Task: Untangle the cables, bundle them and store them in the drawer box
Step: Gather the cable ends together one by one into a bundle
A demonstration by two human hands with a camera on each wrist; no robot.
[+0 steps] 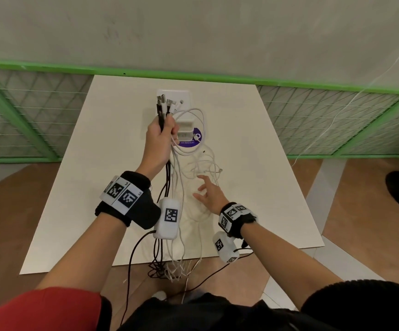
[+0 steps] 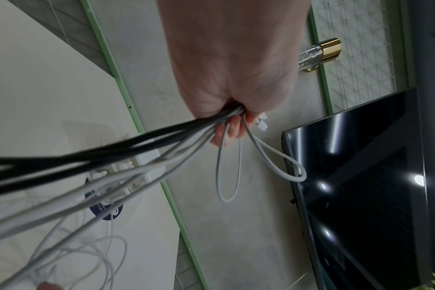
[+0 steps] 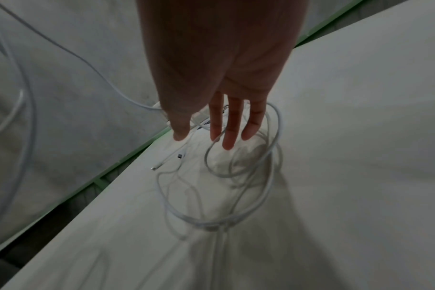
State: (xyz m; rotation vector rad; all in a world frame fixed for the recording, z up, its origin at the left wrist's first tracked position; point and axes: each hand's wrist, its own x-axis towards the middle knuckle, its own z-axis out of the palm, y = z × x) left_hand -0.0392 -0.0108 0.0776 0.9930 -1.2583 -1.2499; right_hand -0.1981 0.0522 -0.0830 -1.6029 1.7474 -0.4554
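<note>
The surface is looking like smooth matt white board. The white cables are showing a smooth, rubbery plastic skin, while the black cables are looking slightly glossy. Plug ends are glinting like bare metal. The dark screen is throwing glossy reflections, and the floor is reading as wood.

A white tabletop stands on a wood-toned floor. Just beyond the tabletop's far edge runs a green-framed fence with wire-mesh panels. Behind the fence lies a grey concrete surface. In the left wrist view, a dark glossy screen well past the fence reflects several lights, and a gold-capped glass fitting sits near it.
</note>
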